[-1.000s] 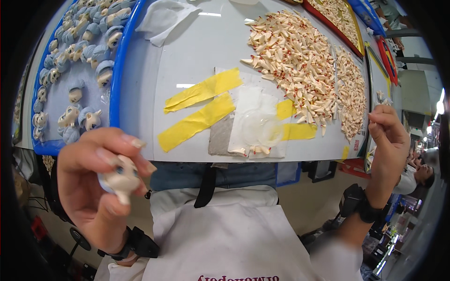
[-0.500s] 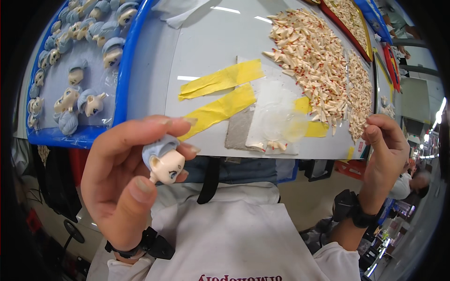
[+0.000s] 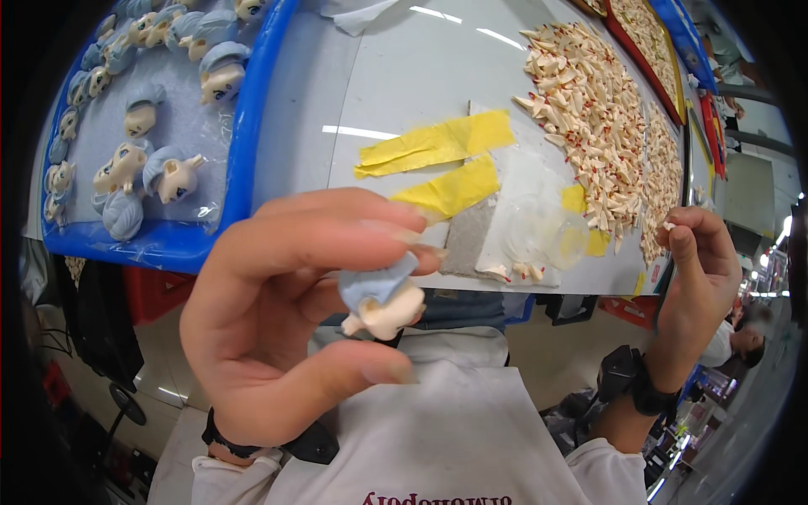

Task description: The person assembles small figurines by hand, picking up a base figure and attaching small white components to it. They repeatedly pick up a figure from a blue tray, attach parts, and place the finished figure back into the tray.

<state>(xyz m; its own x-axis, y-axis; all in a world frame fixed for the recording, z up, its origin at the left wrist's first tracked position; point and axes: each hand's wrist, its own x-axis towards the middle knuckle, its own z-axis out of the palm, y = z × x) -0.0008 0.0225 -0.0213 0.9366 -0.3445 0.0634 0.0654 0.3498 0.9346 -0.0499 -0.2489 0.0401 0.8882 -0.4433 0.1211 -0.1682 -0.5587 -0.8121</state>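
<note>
The left hand curls around a small doll's head, smooth and rounded, with ridged pale-blue hair and a cream face; it is held between the bent fingers above and the thumb below, in front of the table's near edge. At the right, the right hand pinches a tiny cream piece between thumb and forefinger, just beside the near end of the pile, a heap of slim, pointed cream bits, many red-tipped.

On the left, a glossy blue tray with a rounded rim carries other heads on a clear, wrinkled film. In the middle of the smooth, pale table, strips of creased yellow tape reach a rough grey board. Right of its bare grey part lie clear, round plastic and a few loose bits at the near side.
</note>
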